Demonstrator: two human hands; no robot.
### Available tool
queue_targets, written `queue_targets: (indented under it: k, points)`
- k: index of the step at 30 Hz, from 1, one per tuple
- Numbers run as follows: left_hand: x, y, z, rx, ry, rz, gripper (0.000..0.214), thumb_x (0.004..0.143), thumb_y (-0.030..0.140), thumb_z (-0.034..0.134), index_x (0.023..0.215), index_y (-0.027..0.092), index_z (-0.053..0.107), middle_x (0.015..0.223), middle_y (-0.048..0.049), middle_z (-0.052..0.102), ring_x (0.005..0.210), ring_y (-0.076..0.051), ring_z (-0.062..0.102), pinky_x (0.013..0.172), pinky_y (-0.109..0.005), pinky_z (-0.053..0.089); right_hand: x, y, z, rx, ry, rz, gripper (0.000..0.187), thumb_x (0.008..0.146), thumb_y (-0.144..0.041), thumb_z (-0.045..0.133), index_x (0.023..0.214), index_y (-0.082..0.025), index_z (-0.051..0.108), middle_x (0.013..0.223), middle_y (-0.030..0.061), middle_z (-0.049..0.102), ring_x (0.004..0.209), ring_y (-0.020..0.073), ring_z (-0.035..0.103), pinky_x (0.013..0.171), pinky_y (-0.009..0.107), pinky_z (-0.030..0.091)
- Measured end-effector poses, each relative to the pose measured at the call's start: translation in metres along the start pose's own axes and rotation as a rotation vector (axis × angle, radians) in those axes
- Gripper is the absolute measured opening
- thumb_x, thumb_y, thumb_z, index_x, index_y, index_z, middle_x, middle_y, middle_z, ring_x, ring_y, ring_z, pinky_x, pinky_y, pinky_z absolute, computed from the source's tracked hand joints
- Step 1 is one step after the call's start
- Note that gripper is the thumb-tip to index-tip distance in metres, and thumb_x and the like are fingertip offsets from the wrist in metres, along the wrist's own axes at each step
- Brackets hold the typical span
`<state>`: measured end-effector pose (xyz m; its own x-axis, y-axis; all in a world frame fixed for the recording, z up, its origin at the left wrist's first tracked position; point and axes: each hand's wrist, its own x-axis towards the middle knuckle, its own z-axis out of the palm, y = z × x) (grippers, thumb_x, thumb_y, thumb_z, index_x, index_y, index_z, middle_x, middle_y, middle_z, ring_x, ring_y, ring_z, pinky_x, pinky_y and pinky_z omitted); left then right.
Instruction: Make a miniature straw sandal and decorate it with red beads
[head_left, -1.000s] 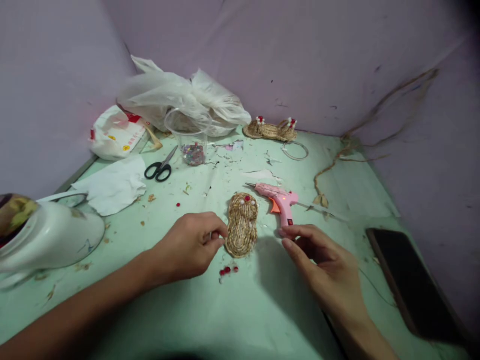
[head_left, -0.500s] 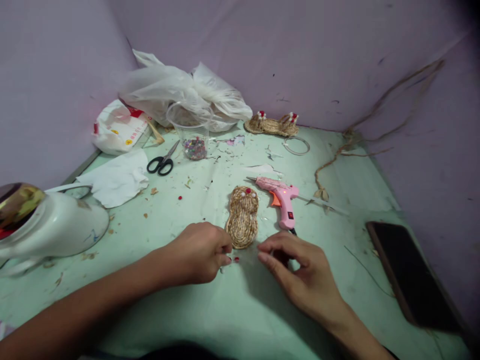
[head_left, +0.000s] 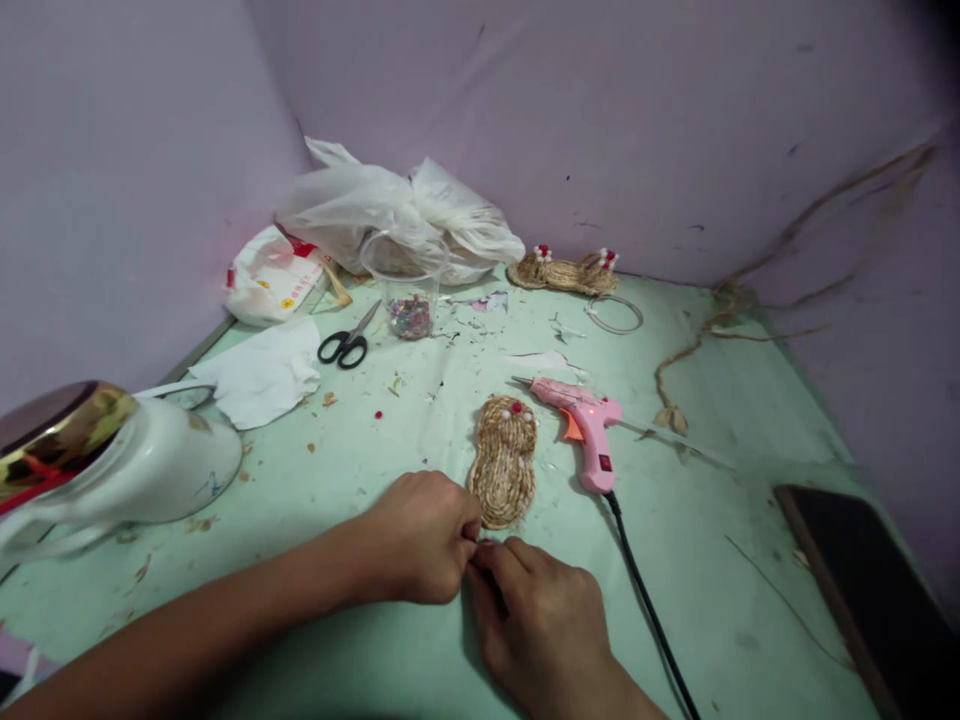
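My left hand point(head_left: 427, 535) is closed in a pinch just below the woven straw sole point(head_left: 501, 475). Its fingertips meet those of my right hand point(head_left: 544, 620), also pinched. Whatever lies between the fingers is hidden. The braided sole lies flat, with one red and two white beads point(head_left: 517, 408) at its top end. To the right of it, a pink glue gun point(head_left: 581, 410) rests on its side, nozzle to the left. One loose red bead point(head_left: 379, 414) lies on the tabletop left of the sole.
A clear cup of beads point(head_left: 411, 315), black scissors point(head_left: 349, 345) and a white cloth point(head_left: 262, 375) lie back left. Near the wall are another beaded straw sole point(head_left: 562, 275) and a wire coil point(head_left: 615, 315). A white pitcher point(head_left: 180, 460) stands left, a phone point(head_left: 862, 580) lies right.
My right hand has come left and its fingers have closed against my left hand's. A small red bead seen between the hands is now hidden. The whole view has shifted slightly.
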<state>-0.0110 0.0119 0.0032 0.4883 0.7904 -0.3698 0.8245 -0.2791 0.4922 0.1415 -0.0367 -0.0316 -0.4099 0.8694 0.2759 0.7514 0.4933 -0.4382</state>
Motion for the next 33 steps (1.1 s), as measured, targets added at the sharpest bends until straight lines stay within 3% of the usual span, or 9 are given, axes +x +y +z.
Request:
queue_targets:
  k: [9,14,15,17,19,23,27,33]
  points:
    - [-0.001,0.004,-0.004,-0.079,0.069,-0.055,0.014,0.063,0.019,0.049,0.057,0.020,0.062,0.049,0.0006,0.058,0.045,-0.012,0.048,0.045,-0.023,0.032,0.005,0.005,-0.002,0.058,-0.014,0.012,0.020,0.075,-0.018,0.046,0.059,-0.017,0.058,0.050,0.0009,0.059,0.040,0.0124,0.055,0.042,0.024,0.032]
    - [0.000,-0.017,-0.027,0.068,0.267,-0.157,0.019,0.068,0.020,0.047,0.067,0.019,0.066,0.063,-0.0037,0.067,0.055,-0.016,0.056,0.053,-0.026,0.036,0.007,0.008,-0.011,0.197,0.044,0.043,0.020,0.074,-0.016,0.049,0.055,-0.016,0.056,0.046,-0.0012,0.053,0.038,0.0090,0.048,0.041,0.020,0.034]
    - [0.001,-0.024,-0.033,0.142,0.308,-0.210,0.021,0.069,0.020,0.046,0.069,0.019,0.066,0.067,-0.0053,0.068,0.059,-0.019,0.058,0.054,-0.028,0.035,0.007,0.008,-0.013,0.260,0.032,0.082,0.019,0.074,-0.017,0.050,0.055,-0.016,0.055,0.046,-0.0017,0.052,0.038,0.0088,0.047,0.041,0.020,0.034]
    - [0.003,-0.037,-0.041,0.239,0.278,-0.279,0.024,0.073,0.019,0.043,0.073,0.019,0.067,0.074,-0.0082,0.069,0.067,-0.024,0.061,0.054,-0.030,0.035,0.008,0.008,-0.015,0.429,-0.037,0.208,0.019,0.074,-0.020,0.052,0.056,-0.017,0.054,0.047,-0.0025,0.050,0.040,0.0085,0.046,0.041,0.019,0.035]
    - [0.004,-0.044,-0.045,0.232,0.260,-0.274,0.025,0.075,0.017,0.042,0.077,0.019,0.067,0.081,-0.0084,0.070,0.073,-0.025,0.062,0.057,-0.030,0.037,0.010,0.008,-0.017,0.634,-0.109,0.364,0.023,0.077,-0.026,0.053,0.056,-0.018,0.051,0.047,-0.0036,0.047,0.042,0.0083,0.043,0.041,0.019,0.034]
    - [0.001,-0.028,-0.036,-0.053,0.488,-0.122,0.024,0.079,0.021,0.046,0.090,0.019,0.067,0.087,-0.0063,0.069,0.073,-0.018,0.061,0.066,-0.029,0.044,0.014,0.012,-0.021,1.099,-0.148,0.593,0.030,0.077,-0.041,0.057,0.060,-0.018,0.050,0.049,-0.0054,0.042,0.042,0.0068,0.035,0.040,0.019,0.030]
    - [-0.004,0.003,-0.013,-0.549,0.416,0.167,0.012,0.075,0.016,0.058,0.080,0.019,0.068,0.067,-0.0001,0.063,0.059,-0.011,0.057,0.055,-0.021,0.043,0.017,0.016,-0.022,1.442,-0.192,0.650,0.033,0.073,-0.046,0.064,0.064,-0.017,0.052,0.054,-0.0042,0.049,0.039,0.0038,0.033,0.040,0.018,0.024]
    - [-0.001,0.008,0.007,-0.675,0.456,0.324,0.014,0.077,0.010,0.056,0.071,0.016,0.066,0.069,-0.0023,0.062,0.066,-0.011,0.058,0.063,-0.022,0.045,0.019,0.020,-0.020,1.526,-0.219,0.678,0.034,0.073,-0.046,0.065,0.064,-0.016,0.053,0.055,-0.0036,0.052,0.037,0.0021,0.031,0.040,0.018,0.021]
